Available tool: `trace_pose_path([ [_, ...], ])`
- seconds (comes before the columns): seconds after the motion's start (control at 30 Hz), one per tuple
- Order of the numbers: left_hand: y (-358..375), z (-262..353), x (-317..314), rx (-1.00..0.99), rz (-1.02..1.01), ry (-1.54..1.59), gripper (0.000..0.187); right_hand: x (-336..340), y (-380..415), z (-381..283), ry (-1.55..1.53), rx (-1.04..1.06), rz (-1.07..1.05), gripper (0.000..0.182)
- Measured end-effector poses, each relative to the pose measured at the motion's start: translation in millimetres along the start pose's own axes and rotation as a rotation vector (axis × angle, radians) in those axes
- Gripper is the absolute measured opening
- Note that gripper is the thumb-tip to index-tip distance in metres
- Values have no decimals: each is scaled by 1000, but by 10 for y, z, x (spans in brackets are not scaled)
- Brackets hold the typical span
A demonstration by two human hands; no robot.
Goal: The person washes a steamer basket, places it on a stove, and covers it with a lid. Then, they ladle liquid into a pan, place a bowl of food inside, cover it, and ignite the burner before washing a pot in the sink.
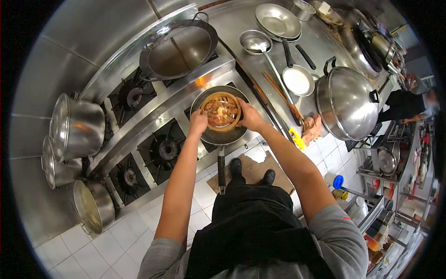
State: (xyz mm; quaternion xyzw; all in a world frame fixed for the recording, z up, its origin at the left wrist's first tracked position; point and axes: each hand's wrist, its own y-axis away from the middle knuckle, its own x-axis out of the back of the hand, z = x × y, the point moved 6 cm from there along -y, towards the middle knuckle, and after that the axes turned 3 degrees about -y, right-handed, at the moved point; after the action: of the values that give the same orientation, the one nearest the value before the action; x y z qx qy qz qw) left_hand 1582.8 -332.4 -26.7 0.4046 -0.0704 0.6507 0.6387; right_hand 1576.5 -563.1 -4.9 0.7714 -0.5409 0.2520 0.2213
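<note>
A round bamboo steamer basket (238,122) holds browned meat pieces (218,118) topped with pale chopped bits. My left hand (198,122) grips its left rim, and my right hand (250,115) is closed on its right rim. The basket is over or inside a dark frying pan (211,136) on the stove; whether it touches the pan's bottom cannot be made out. The pan's black handle (221,169) points toward my body.
A large wok (186,44) sits on a back burner. Steel pots (83,130) stand at left. A ladle (274,65), a bowl of white liquid (298,81), a domed lid (350,103) and stacked pans (278,21) are at right. A person (404,103) stands far right.
</note>
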Motion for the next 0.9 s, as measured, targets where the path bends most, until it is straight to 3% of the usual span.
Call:
trace_pose_path([
  [0.17,-152,-156,-70,-79,22,1,45,-31,-22,33,14,-32,-20,111],
  [0.23,11,-38,15,-149,165,21,38,-64,-23,65,69,-44,-24,112],
  [0.27,81,44,24,-165,76,59,37,-105,-25,94,116,-95,-53,113],
  [0.3,150,150,61,-192,-20,97,35,-223,-49,240,166,26,38,110],
  [0.4,-153,-260,-123,-55,-56,257,34,-170,-22,167,52,-141,-60,87],
  [0.43,104,-53,-33,133,-115,292,36,-62,46,16,91,-32,-2,81],
  [0.53,48,-254,63,-175,82,37,41,-56,164,150,135,89,144,84],
  [0.57,437,35,261,-228,144,-48,42,90,319,46,65,72,132,77],
  [0.63,896,170,418,-379,206,118,41,310,677,-38,-29,59,40,62],
  [0.77,1520,27,241,-359,34,398,30,714,1606,134,-288,-146,-241,32],
  [0.8,1664,30,137,-365,-14,386,27,852,1827,198,-281,-212,-288,32],
  [0.9,2046,115,-218,-335,-127,377,22,1408,2295,489,-319,-270,-199,24],
])
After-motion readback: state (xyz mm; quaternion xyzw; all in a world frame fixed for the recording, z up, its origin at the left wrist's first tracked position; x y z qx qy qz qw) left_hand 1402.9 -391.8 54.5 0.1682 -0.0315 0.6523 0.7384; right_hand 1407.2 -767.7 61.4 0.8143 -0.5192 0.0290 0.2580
